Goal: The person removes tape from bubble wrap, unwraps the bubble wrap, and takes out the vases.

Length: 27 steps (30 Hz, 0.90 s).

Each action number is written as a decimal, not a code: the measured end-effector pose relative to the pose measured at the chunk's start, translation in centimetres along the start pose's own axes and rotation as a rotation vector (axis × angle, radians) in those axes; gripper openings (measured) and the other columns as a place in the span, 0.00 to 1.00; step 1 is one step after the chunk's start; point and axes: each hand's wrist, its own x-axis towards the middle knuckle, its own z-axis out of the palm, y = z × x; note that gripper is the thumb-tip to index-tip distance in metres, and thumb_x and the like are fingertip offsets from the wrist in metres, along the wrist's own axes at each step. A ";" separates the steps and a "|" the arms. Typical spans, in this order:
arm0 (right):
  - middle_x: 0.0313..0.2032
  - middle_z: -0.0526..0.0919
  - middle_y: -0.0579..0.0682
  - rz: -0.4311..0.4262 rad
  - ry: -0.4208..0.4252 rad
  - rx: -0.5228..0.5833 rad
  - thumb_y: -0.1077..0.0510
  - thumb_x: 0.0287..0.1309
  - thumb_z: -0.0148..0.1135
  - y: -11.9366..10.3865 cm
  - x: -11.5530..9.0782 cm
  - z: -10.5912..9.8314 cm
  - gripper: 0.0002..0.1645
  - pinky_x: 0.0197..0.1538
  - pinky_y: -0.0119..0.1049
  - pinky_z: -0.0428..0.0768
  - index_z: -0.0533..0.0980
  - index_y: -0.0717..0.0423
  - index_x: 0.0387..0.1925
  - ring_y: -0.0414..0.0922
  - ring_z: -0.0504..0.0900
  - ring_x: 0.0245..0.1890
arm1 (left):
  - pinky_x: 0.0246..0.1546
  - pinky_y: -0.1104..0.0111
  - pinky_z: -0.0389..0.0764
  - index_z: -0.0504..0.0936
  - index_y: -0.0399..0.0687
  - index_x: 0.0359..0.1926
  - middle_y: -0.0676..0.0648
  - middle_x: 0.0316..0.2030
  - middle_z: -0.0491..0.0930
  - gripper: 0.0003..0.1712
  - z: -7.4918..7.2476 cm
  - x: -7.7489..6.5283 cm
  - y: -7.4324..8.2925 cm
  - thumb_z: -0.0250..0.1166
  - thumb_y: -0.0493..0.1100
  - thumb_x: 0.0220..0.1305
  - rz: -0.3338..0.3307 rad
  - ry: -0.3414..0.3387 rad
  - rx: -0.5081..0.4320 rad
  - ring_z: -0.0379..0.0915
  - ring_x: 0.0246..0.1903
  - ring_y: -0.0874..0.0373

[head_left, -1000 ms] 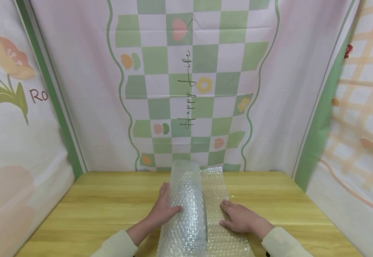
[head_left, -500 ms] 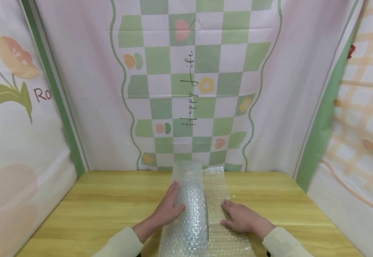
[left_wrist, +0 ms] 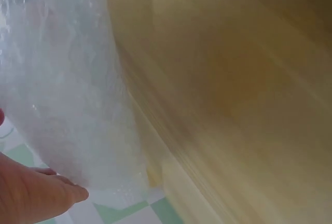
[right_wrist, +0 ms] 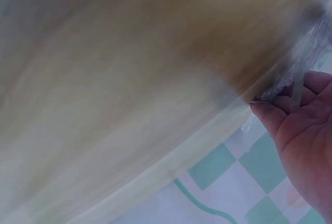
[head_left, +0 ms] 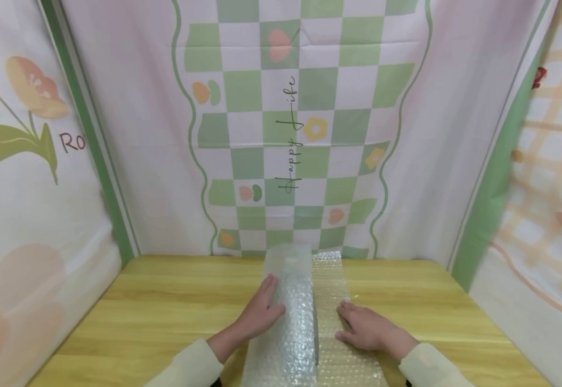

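Observation:
A long, rounded bundle of bubble wrap (head_left: 288,322) lies lengthwise on the table, its far end reaching the back edge. What is inside hardly shows through the layers; a dark line runs down its right side. My left hand (head_left: 257,317) rests along the bundle's left side, fingers extended and thumb on top. From the right of the bundle a flat sheet of bubble wrap (head_left: 326,301) spreads over the wood. On that sheet's right edge lies my right hand (head_left: 365,327), fingers and thumb pressed to it; in the right wrist view, clear plastic crosses the fingers (right_wrist: 311,86).
The wooden table (head_left: 179,301) extends to both sides of the bundle. Behind it hangs a green-and-white checked cloth (head_left: 281,129). Printed cloths enclose the left side (head_left: 15,215) and the right side (head_left: 547,215).
My left hand has slid upward and inward along the bundle, its fingers now closer together. The right hand holds its place on the sheet. The whole head view has shifted slightly.

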 end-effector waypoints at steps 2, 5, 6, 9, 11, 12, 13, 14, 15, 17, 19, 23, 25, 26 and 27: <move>0.63 0.66 0.74 -0.002 0.002 -0.001 0.40 0.62 0.60 0.0 0.0 0.0 0.43 0.64 0.59 0.65 0.67 0.74 0.61 0.67 0.66 0.62 | 0.70 0.47 0.47 0.50 0.30 0.73 0.33 0.74 0.44 0.46 0.2 0.1 0.1 0.57 0.54 0.66 -0.009 0.010 0.001 0.40 0.72 0.41; 0.63 0.65 0.74 -0.001 0.010 -0.002 0.40 0.62 0.60 0.0 -0.1 -0.1 0.44 0.64 0.60 0.65 0.67 0.75 0.61 0.67 0.66 0.62 | 0.69 0.45 0.49 0.50 0.30 0.73 0.33 0.73 0.45 0.52 0.5 0.2 0.4 0.58 0.64 0.65 -0.031 0.031 0.020 0.42 0.72 0.39; 0.63 0.65 0.74 0.000 0.012 -0.002 0.40 0.62 0.60 -0.1 -0.1 -0.1 0.43 0.64 0.60 0.64 0.67 0.75 0.61 0.67 0.66 0.62 | 0.68 0.45 0.50 0.50 0.31 0.73 0.32 0.73 0.45 0.55 0.5 0.2 0.5 0.59 0.66 0.63 -0.038 0.037 0.032 0.42 0.71 0.38; 0.63 0.65 0.74 -0.001 0.011 -0.006 0.41 0.62 0.61 -0.1 0.0 -0.2 0.43 0.64 0.59 0.65 0.68 0.75 0.61 0.67 0.66 0.62 | 0.68 0.45 0.51 0.49 0.30 0.73 0.32 0.73 0.45 0.60 0.7 0.1 0.8 0.61 0.70 0.59 -0.059 0.054 0.045 0.43 0.71 0.37; 0.63 0.65 0.74 -0.001 0.006 -0.008 0.41 0.62 0.60 0.0 0.0 -0.1 0.43 0.64 0.59 0.65 0.67 0.74 0.61 0.67 0.66 0.62 | 0.68 0.45 0.51 0.49 0.30 0.73 0.32 0.73 0.45 0.62 0.8 0.1 1.0 0.62 0.70 0.57 -0.069 0.062 0.049 0.44 0.71 0.36; 0.63 0.65 0.74 0.000 0.004 -0.009 0.41 0.62 0.60 0.0 0.0 -0.1 0.43 0.64 0.59 0.65 0.67 0.74 0.61 0.67 0.66 0.62 | 0.68 0.44 0.51 0.49 0.30 0.73 0.32 0.73 0.45 0.62 0.8 0.1 1.0 0.62 0.70 0.57 -0.072 0.066 0.049 0.44 0.71 0.36; 0.63 0.65 0.74 0.000 0.002 -0.008 0.41 0.62 0.60 0.0 0.0 -0.1 0.43 0.64 0.59 0.65 0.67 0.74 0.61 0.67 0.66 0.62 | 0.68 0.44 0.51 0.49 0.30 0.73 0.32 0.73 0.45 0.62 0.9 0.1 1.0 0.63 0.70 0.57 -0.073 0.069 0.046 0.43 0.71 0.36; 0.63 0.65 0.74 0.002 0.003 -0.007 0.41 0.62 0.60 0.0 0.0 -0.1 0.43 0.64 0.59 0.65 0.67 0.74 0.61 0.67 0.66 0.62 | 0.68 0.44 0.52 0.48 0.30 0.73 0.31 0.73 0.45 0.62 0.9 0.1 1.1 0.63 0.70 0.56 -0.073 0.071 0.044 0.43 0.71 0.36; 0.63 0.65 0.74 0.003 0.004 -0.007 0.41 0.62 0.60 0.1 0.0 -0.1 0.43 0.64 0.59 0.65 0.67 0.74 0.61 0.67 0.66 0.62 | 0.67 0.44 0.52 0.48 0.30 0.73 0.31 0.73 0.45 0.63 1.0 0.1 1.1 0.64 0.70 0.56 -0.072 0.073 0.045 0.43 0.71 0.35; 0.63 0.65 0.74 0.003 0.009 -0.010 0.41 0.62 0.60 0.1 0.0 -0.1 0.43 0.64 0.59 0.65 0.67 0.75 0.61 0.67 0.66 0.62 | 0.67 0.44 0.52 0.48 0.30 0.73 0.31 0.73 0.46 0.64 1.1 0.1 1.2 0.65 0.70 0.54 -0.070 0.081 0.050 0.44 0.71 0.35; 0.62 0.65 0.74 0.000 0.015 -0.014 0.41 0.62 0.60 0.1 0.0 -0.1 0.43 0.64 0.60 0.65 0.68 0.75 0.61 0.67 0.67 0.62 | 0.67 0.44 0.53 0.48 0.30 0.73 0.30 0.72 0.45 0.66 1.2 0.1 1.2 0.67 0.70 0.52 -0.070 0.086 0.056 0.43 0.70 0.35; 0.62 0.65 0.75 -0.006 0.018 -0.014 0.40 0.61 0.60 0.0 0.0 -0.1 0.43 0.63 0.59 0.65 0.68 0.75 0.60 0.68 0.67 0.62 | 0.67 0.44 0.53 0.47 0.30 0.73 0.29 0.72 0.45 0.69 1.5 0.0 1.2 0.70 0.71 0.48 -0.076 0.094 0.067 0.44 0.70 0.35; 0.62 0.66 0.75 -0.004 0.015 -0.012 0.40 0.61 0.61 0.0 0.0 -0.1 0.43 0.63 0.59 0.66 0.68 0.75 0.60 0.67 0.67 0.62 | 0.67 0.44 0.53 0.46 0.30 0.73 0.29 0.72 0.45 0.70 1.6 0.0 1.2 0.70 0.71 0.47 -0.076 0.094 0.074 0.44 0.70 0.34; 0.62 0.66 0.75 -0.004 0.015 -0.010 0.41 0.61 0.61 0.0 0.0 -0.1 0.43 0.63 0.59 0.66 0.68 0.75 0.60 0.67 0.67 0.62 | 0.67 0.45 0.53 0.46 0.30 0.73 0.29 0.72 0.45 0.70 1.6 0.0 1.2 0.71 0.70 0.46 -0.076 0.094 0.077 0.44 0.70 0.35; 0.62 0.66 0.75 -0.003 0.014 -0.008 0.41 0.61 0.61 0.0 0.0 0.0 0.43 0.63 0.59 0.66 0.68 0.75 0.60 0.67 0.67 0.61 | 0.67 0.45 0.53 0.46 0.30 0.74 0.29 0.72 0.45 0.70 1.6 0.0 1.3 0.71 0.70 0.46 -0.077 0.092 0.080 0.43 0.70 0.35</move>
